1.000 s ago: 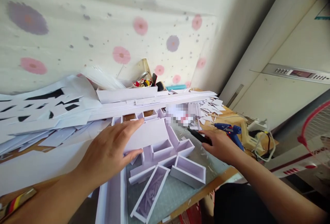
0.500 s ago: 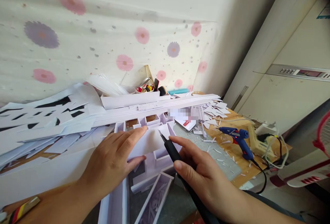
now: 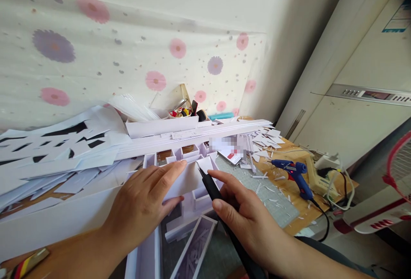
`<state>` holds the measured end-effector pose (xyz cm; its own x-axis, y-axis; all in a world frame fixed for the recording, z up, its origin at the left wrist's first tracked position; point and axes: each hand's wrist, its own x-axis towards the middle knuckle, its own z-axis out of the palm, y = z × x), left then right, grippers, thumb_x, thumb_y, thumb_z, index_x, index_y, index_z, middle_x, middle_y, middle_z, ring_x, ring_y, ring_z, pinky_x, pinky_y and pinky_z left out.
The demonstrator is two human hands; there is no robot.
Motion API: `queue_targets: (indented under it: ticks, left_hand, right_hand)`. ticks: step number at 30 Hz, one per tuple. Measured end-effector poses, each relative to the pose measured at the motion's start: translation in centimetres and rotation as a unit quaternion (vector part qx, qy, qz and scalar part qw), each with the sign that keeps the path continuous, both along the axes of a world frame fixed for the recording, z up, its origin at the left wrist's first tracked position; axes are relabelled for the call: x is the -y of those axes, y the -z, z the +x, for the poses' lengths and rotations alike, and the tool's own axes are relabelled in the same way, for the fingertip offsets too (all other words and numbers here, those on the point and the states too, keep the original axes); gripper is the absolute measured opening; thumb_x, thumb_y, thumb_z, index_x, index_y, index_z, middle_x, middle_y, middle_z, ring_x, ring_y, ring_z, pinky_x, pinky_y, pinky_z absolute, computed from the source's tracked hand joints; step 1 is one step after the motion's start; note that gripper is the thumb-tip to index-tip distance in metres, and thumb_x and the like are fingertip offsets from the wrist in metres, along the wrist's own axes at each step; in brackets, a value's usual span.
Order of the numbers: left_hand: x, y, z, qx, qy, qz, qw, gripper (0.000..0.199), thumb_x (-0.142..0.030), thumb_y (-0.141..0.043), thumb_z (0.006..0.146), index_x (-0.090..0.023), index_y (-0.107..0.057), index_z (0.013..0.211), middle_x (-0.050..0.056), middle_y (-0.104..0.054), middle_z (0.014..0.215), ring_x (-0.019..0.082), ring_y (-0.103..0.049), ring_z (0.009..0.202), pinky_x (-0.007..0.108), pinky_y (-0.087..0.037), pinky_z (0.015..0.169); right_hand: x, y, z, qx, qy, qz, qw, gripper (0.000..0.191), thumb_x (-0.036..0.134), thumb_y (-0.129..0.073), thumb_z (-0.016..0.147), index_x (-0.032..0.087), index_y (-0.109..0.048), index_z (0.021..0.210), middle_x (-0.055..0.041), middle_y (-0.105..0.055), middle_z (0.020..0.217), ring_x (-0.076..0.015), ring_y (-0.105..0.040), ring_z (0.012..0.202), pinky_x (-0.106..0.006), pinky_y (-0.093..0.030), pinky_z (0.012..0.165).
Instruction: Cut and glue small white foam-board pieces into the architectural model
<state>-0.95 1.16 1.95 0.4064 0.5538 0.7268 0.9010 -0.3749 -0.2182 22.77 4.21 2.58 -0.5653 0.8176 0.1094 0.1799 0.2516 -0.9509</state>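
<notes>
My right hand (image 3: 248, 214) is wrapped round a black craft knife (image 3: 211, 188), its thin blade pointing up and left. The knife tip is at the right part of a white board piece (image 3: 188, 178); whether it touches the surface I cannot tell. My left hand (image 3: 141, 197) grips that piece at its left side, fingers on the top face and thumb at the lower edge. Under and around the piece stands a white structure of small walled compartments (image 3: 202, 197). Nearer to me, a narrow white box (image 3: 194, 244) contains thin offcut strips.
A blue glue gun (image 3: 293, 169) with a lit red light stands at the right, its cord trailing down. Scraps litter the grey cutting mat (image 3: 276, 202). A phone (image 3: 231, 154) lies beyond the knife. Cut white sheets (image 3: 86, 142) pile up at the left.
The view has shifted slightly. Both hands keep nearly the same place on the board piece, and the knife tip has barely moved.
</notes>
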Motion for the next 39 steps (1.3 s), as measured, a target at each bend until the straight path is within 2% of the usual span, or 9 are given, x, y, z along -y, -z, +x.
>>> queue_targets:
  ticks: [10,15,23,27,31,33,35,37,39]
  left_hand:
    - [0.6,0.1,-0.1,0.003,0.002,0.039,0.999,0.056,-0.017,-0.070,0.085,-0.015,-0.045,0.135,0.012,-0.072,0.107,0.026,-0.068,0.091,0.040,-0.053,0.077]
    - [0.7,0.0,-0.4,0.017,-0.017,0.037,0.999,0.060,-0.023,-0.072,0.085,-0.020,-0.043,0.138,0.009,-0.073,0.108,0.025,-0.068,0.090,0.040,-0.052,0.077]
    - [1.0,-0.8,-0.6,0.063,-0.004,0.049,0.997,0.064,-0.026,-0.075,0.082,-0.024,-0.045,0.139,0.009,-0.073,0.115,0.024,-0.070,0.093,0.039,-0.053,0.081]
    - [1.2,-1.2,-0.6,0.092,-0.039,0.016,0.995,0.055,-0.028,-0.072,0.084,-0.026,-0.050,0.134,0.008,-0.073,0.113,0.028,-0.071,0.090,0.043,-0.054,0.079]
    - [1.3,-2.3,-0.7,0.157,-0.127,0.038,0.979,0.041,-0.038,-0.061,0.089,-0.030,-0.054,0.129,0.005,-0.072,0.114,0.033,-0.070,0.098,0.053,-0.053,0.088]
    - [1.1,-2.7,-1.0,0.170,-0.147,0.020,0.974,0.040,-0.044,-0.052,0.092,-0.029,-0.054,0.129,0.006,-0.070,0.118,0.036,-0.068,0.103,0.060,-0.049,0.093]
    - [0.8,-2.7,-1.2,0.145,-0.136,-0.010,0.980,0.040,-0.042,-0.050,0.092,-0.027,-0.052,0.130,0.007,-0.070,0.118,0.036,-0.068,0.103,0.060,-0.047,0.094]
    - [0.5,-2.3,-1.3,0.116,-0.116,-0.020,0.986,0.042,-0.036,-0.056,0.090,-0.026,-0.051,0.131,0.009,-0.071,0.115,0.034,-0.069,0.102,0.056,-0.048,0.095]
    - [0.2,-1.5,-1.4,0.100,-0.096,-0.020,0.990,0.047,-0.031,-0.063,0.088,-0.024,-0.049,0.132,0.010,-0.071,0.116,0.032,-0.068,0.104,0.050,-0.050,0.094]
  right_hand:
    - [1.0,-0.4,-0.3,0.002,-0.001,-0.042,0.999,0.049,0.045,-0.050,0.092,0.028,-0.045,0.138,0.0004,-0.048,0.080,-0.0146,-0.043,0.065,-0.027,-0.036,0.058]
    - [1.3,-0.4,0.0,-0.001,-0.007,-0.058,0.998,0.054,0.052,-0.052,0.091,0.028,-0.046,0.138,-0.0020,-0.053,0.086,-0.0166,-0.046,0.071,-0.031,-0.041,0.066]
    - [1.8,0.2,1.2,0.003,-0.029,-0.018,0.999,0.056,0.058,-0.049,0.093,0.028,-0.046,0.140,-0.0018,-0.054,0.083,-0.0170,-0.048,0.071,-0.034,-0.043,0.070]
    - [2.2,0.4,1.6,0.002,-0.043,-0.029,0.999,0.060,0.063,-0.049,0.090,0.027,-0.047,0.138,0.0001,-0.048,0.078,-0.0163,-0.045,0.068,-0.030,-0.040,0.064]
    - [2.5,0.7,2.5,-0.016,-0.077,-0.071,0.994,0.060,0.064,-0.052,0.089,0.027,-0.049,0.137,0.0023,-0.044,0.074,-0.0135,-0.041,0.061,-0.026,-0.034,0.055]
    - [1.6,0.1,3.6,-0.016,-0.056,-0.020,0.998,0.057,0.061,-0.052,0.090,0.029,-0.049,0.137,-0.0001,-0.050,0.078,-0.0150,-0.046,0.063,-0.027,-0.037,0.056]
    - [-0.3,-0.8,5.4,0.036,0.036,0.081,0.995,0.049,0.051,-0.052,0.093,0.030,-0.050,0.137,-0.0040,-0.057,0.088,-0.0194,-0.054,0.077,-0.031,-0.043,0.067]
    - [-2.8,-1.4,7.4,0.147,0.084,0.153,0.974,0.048,0.042,-0.054,0.091,0.027,-0.051,0.137,-0.0033,-0.059,0.084,-0.0197,-0.055,0.073,-0.032,-0.044,0.069]
    - [-5.4,-1.3,9.1,0.289,0.084,0.172,0.938,0.042,0.036,-0.056,0.089,0.024,-0.057,0.130,-0.0050,-0.065,0.087,-0.0212,-0.059,0.074,-0.033,-0.044,0.070]
